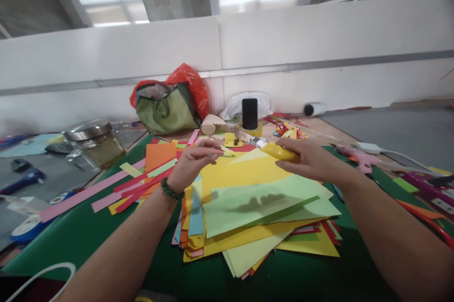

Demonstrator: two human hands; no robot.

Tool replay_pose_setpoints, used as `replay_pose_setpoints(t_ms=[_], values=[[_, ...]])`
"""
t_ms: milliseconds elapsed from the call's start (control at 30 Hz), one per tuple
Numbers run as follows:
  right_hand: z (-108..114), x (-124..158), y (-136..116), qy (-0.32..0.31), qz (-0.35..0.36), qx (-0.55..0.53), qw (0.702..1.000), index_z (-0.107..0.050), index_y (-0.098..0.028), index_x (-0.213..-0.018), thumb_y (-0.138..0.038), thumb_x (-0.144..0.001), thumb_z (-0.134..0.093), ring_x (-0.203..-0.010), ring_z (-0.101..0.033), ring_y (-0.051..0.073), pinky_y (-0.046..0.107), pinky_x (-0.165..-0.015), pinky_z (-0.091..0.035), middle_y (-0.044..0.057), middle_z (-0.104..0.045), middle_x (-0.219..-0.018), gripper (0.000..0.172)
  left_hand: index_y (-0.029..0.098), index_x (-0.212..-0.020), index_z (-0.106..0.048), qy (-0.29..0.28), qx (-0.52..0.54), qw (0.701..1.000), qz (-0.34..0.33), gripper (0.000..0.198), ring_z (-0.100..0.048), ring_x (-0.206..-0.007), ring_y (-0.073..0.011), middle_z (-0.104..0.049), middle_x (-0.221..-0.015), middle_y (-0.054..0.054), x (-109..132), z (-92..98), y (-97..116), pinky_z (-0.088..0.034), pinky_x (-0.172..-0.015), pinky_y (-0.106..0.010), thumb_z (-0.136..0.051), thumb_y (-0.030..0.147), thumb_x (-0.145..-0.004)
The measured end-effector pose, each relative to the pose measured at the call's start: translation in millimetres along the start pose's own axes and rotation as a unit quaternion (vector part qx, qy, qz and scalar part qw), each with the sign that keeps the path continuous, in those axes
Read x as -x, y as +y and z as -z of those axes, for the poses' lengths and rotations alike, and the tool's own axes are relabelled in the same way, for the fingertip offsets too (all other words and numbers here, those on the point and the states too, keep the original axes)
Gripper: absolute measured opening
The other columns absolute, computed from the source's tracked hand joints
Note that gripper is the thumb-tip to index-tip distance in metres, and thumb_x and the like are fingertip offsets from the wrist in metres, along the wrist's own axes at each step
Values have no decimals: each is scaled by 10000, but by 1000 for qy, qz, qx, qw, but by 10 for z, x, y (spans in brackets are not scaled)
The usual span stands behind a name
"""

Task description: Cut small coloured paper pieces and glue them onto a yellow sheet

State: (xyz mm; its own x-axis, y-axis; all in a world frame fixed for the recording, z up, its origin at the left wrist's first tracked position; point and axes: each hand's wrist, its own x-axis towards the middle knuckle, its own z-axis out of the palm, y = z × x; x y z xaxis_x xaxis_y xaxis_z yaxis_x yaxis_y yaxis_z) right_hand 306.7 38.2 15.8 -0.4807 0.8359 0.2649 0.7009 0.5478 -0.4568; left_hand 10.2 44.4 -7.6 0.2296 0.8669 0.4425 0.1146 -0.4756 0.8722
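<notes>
My left hand (pixel 195 160), with a green bead bracelet (pixel 172 189) at the wrist, is held above the left part of a paper stack. Its thumb and fingers are pinched together; whatever may be between them is too small to make out. My right hand (pixel 308 158) is closed around a yellow-handled tool (pixel 280 151) whose pale metallic end points left; its exact kind is unclear. Beneath both hands lies the stack of coloured paper, with a yellow sheet (pixel 234 174) and a light green sheet (pixel 248 202) on top. The hands' shadow falls on the green sheet.
Paper strips (pixel 142 184) lie left on the green mat (pixel 88 231), near a lidded glass jar (pixel 99 143). Behind stand a green bag (pixel 166 110), a phone (pixel 249 114) and a tape roll (pixel 255 129). A pink glue gun (pixel 363 158) and purple power strip (pixel 425 186) are right.
</notes>
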Motion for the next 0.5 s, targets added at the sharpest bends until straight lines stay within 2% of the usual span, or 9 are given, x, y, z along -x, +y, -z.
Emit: replay_pose_setpoints(t_ms=[133,200,333,433,500], values=[[30,89,-130,20,27,71,997,-592,-197,-810,-510,-833,-443,-563,-509,179,285,-541,-332,45,-592,-629,348,239,-775,-786,38,-24,998,-43,201,-604,-904,-200,-666,-960,-77,-5,17,28,-547,-650,-273,-748,421,-699],[27,112,-164,23,19,89,996,-594,-195,-898,-494,-868,-375,-602,-538,203,300,-568,-356,65,-618,-681,371,249,-783,-787,61,-40,996,-59,175,-604,-926,-207,-673,-946,-72,-5,28,30,-542,-725,-311,-748,401,-706],[5,126,-173,24,11,77,997,-482,-161,-1264,-410,-899,-320,-777,-620,256,343,-680,-448,101,-675,-884,471,269,-788,-788,81,-64,992,-76,116,-597,-961,-207,-689,-926,-60,-4,47,9,-490,-864,-356,-744,355,-723],[-35,115,-167,5,59,65,996,-473,-193,-1334,-319,-896,-312,-1051,-597,277,385,-854,-459,105,-647,-1156,483,266,-796,-788,84,-72,991,-76,144,-598,-952,-211,-685,-938,-60,-6,52,-13,-488,-854,-358,-739,380,-723],[-72,104,-170,-14,72,69,995,-505,-201,-1323,-282,-885,-316,-1098,-581,277,388,-885,-456,98,-642,-1191,484,262,-793,-788,87,-79,990,-80,159,-599,-947,-211,-684,-929,-60,-6,47,-23,-488,-856,-357,-736,395,-724]])
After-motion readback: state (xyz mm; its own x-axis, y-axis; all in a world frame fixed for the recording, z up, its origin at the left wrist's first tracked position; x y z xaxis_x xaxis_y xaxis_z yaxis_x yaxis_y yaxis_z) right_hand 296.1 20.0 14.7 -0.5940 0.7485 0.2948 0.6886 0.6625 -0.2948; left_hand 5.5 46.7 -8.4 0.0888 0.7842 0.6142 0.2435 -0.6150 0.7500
